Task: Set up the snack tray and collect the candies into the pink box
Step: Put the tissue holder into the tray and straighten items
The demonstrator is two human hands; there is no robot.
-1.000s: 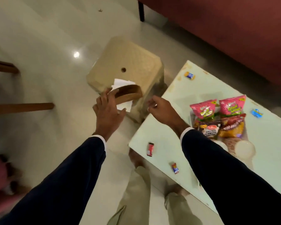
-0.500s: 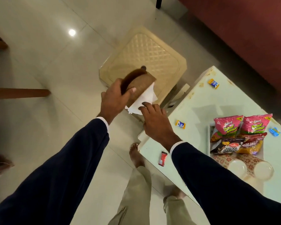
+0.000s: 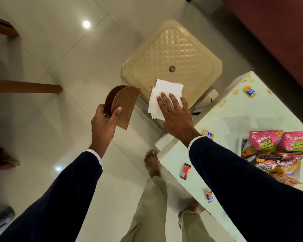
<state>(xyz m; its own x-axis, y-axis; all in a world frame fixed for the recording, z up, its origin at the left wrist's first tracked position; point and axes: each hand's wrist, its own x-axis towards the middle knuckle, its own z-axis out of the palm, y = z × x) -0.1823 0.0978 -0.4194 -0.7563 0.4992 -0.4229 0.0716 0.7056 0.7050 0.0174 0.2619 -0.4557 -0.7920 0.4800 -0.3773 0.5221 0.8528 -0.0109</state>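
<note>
Napkins (image 3: 166, 96) now out of holder (image 3: 122, 105).

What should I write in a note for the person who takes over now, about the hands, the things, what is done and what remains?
Left hand grips the brown napkin holder, held over the floor, with no napkins in it.
Right hand lies flat on the napkins at the near corner of the stool.
Table: snack packets already sit in the tray; four candies lie loose: yellow, yellow-blue, red, red-orange.
No pink box is in view.
Left: put napkins and holder in place, find the box, collect the candies.
</note>
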